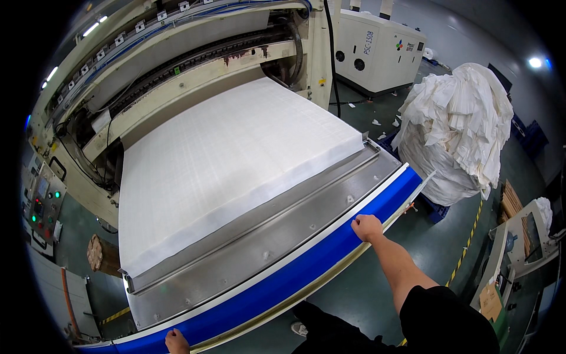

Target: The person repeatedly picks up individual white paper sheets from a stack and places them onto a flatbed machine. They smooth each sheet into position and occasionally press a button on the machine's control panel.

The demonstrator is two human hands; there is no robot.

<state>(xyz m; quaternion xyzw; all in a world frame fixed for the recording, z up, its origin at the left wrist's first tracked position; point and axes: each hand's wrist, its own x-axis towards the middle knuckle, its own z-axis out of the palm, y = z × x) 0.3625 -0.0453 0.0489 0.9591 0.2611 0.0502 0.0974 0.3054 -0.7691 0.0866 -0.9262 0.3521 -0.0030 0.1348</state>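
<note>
A wide stack of white paper sheets (236, 171) lies on the metal bed of a large machine, its near edge toward me. In front of it runs a bare steel plate (265, 255), then a long blue panel (283, 282) along the machine's front edge. My right hand (367, 227) is closed in a fist on the blue panel, right of the middle. Down at the lower edge, my left hand (177, 341) has curled fingers and touches the panel farther left. The inside of both fists is hidden.
A cream machine frame (321, 59) with cables rises behind the stack. At left is a control panel (46, 203) with lit buttons. A big heap of white sheet scrap (457, 130) stands right, near a white cabinet (377, 50). Yellow-black tape (467, 248) marks the floor.
</note>
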